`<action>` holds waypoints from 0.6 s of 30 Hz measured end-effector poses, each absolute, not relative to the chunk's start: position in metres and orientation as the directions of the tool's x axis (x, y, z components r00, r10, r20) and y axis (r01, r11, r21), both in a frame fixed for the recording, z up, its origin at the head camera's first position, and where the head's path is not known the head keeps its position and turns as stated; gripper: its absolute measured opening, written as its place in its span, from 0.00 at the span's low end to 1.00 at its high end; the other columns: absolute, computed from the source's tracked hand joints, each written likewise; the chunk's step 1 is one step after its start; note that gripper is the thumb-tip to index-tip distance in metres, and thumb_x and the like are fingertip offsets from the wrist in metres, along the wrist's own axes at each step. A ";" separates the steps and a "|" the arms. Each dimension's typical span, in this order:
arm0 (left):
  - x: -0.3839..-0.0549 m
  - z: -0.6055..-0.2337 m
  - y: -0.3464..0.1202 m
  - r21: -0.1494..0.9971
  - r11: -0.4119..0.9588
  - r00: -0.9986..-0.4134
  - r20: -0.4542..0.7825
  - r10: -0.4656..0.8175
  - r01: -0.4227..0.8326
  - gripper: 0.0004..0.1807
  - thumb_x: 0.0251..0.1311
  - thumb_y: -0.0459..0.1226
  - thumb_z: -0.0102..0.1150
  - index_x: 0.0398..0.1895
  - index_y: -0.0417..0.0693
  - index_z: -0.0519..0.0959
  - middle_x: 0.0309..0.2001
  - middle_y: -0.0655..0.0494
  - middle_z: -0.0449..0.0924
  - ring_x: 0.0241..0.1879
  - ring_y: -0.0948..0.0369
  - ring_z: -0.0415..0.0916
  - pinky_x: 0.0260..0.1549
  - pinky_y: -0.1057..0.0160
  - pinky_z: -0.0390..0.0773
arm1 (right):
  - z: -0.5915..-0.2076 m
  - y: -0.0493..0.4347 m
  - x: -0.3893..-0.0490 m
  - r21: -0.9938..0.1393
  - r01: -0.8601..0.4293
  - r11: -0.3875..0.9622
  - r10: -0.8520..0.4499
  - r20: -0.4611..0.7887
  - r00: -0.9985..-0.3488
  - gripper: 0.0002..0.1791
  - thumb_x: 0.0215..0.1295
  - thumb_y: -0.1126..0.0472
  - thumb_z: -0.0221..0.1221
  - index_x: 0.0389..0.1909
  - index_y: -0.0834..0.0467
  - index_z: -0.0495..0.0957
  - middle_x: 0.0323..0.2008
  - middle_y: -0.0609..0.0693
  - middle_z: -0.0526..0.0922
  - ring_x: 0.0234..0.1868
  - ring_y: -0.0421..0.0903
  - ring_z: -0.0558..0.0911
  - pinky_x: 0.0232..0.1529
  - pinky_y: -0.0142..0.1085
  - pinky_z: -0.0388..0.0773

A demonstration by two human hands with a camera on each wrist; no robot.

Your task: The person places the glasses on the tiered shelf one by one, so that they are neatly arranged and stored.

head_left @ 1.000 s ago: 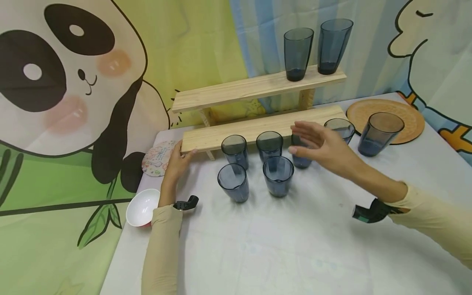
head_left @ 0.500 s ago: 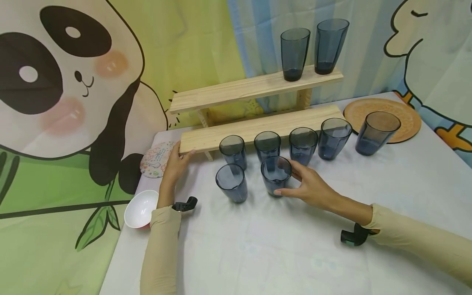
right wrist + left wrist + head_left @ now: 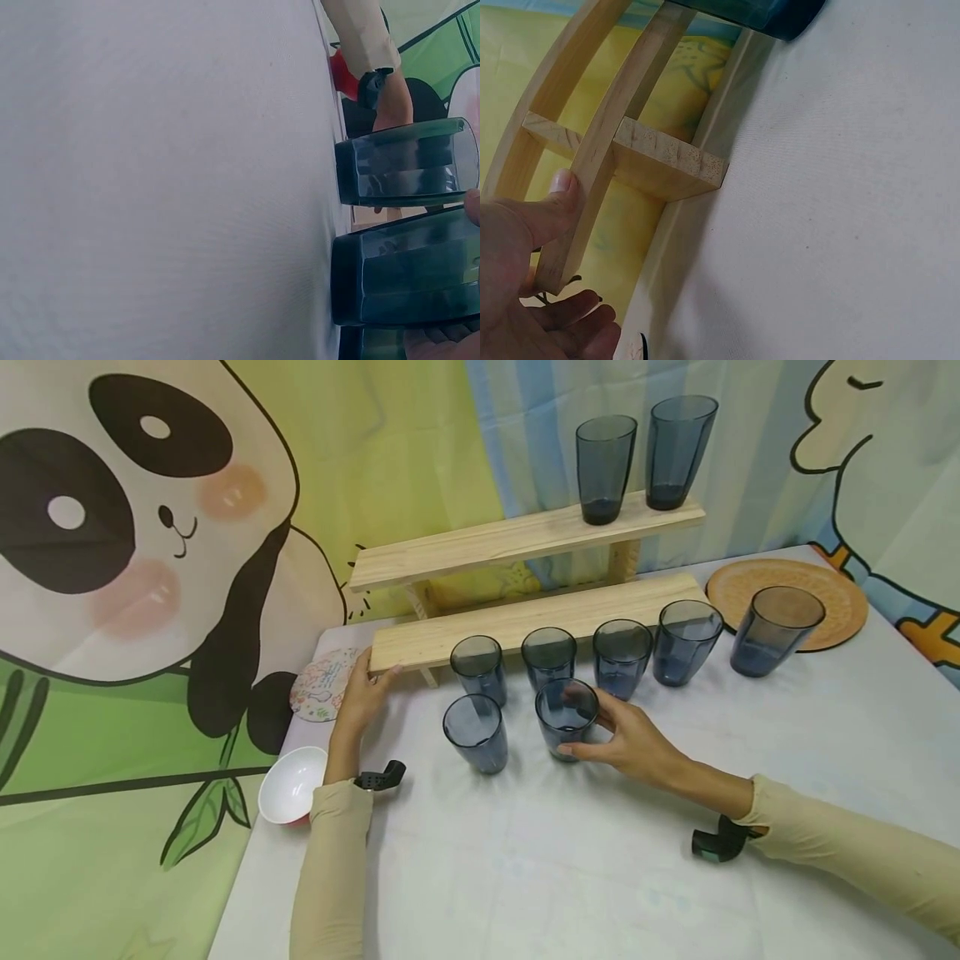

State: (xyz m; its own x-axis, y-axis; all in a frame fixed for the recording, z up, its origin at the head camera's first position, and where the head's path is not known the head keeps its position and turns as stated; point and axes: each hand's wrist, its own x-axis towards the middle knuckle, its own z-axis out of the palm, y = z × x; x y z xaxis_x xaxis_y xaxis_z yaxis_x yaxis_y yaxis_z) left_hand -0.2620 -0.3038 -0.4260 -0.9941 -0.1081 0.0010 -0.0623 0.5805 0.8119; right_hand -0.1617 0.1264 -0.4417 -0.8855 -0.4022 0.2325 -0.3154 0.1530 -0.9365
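My right hand (image 3: 633, 745) holds a blue-tinted drinking glass (image 3: 564, 717) in the front row, thumb on its near side and fingers around its right side. Upright on the white cloth, that glass (image 3: 409, 270) shows large in the right wrist view. To its left stands a similar glass (image 3: 477, 735). At the left end of a two-tier wooden shelf (image 3: 420, 647), my left hand (image 3: 360, 697) grips the lower board. In the left wrist view, the thumb (image 3: 564, 184) presses the board's front edge, with a finger behind it and the others loosely bent below.
Several more glasses (image 3: 622, 652) line the shelf's front, and two taller ones (image 3: 606, 468) stand on the top board (image 3: 465, 547). At the right lies a round orange-brown mat (image 3: 840, 606). A white bowl (image 3: 288, 785) and a flowered disc (image 3: 318, 689) lie at the left edge.
My right hand has come down and left from over the back row and taken hold of the front glass, staying there for the last half second. The left hand keeps its grip.
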 end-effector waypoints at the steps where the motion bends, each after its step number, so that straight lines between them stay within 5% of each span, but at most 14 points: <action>1: -0.262 -0.426 -0.304 0.811 0.581 -0.994 0.001 -0.108 -0.062 0.47 0.76 0.50 0.59 0.87 0.45 0.45 0.85 0.42 0.49 0.84 0.44 0.48 0.82 0.43 0.49 | -0.442 0.126 -0.162 -0.936 -0.317 0.152 -0.401 0.235 -0.886 0.45 0.58 0.61 0.79 0.75 0.58 0.69 0.71 0.55 0.76 0.74 0.52 0.74 0.73 0.26 0.68; 18: -0.263 -0.426 -0.304 0.813 0.580 -0.995 0.007 -0.101 -0.053 0.47 0.76 0.50 0.60 0.86 0.45 0.47 0.85 0.41 0.49 0.84 0.43 0.47 0.82 0.42 0.49 | -0.438 0.127 -0.161 -0.928 -0.347 0.132 -0.409 0.268 -0.872 0.43 0.58 0.64 0.78 0.74 0.59 0.71 0.70 0.56 0.77 0.71 0.52 0.77 0.73 0.28 0.69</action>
State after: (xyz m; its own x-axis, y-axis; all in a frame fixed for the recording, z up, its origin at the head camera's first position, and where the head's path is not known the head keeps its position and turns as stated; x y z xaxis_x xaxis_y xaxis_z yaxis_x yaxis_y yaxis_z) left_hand -0.2625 -0.3040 -0.4257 -0.9949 -0.1010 0.0075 -0.0528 0.5803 0.8127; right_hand -0.1611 0.1266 -0.4376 -0.8721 -0.4094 0.2680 -0.3474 0.1325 -0.9283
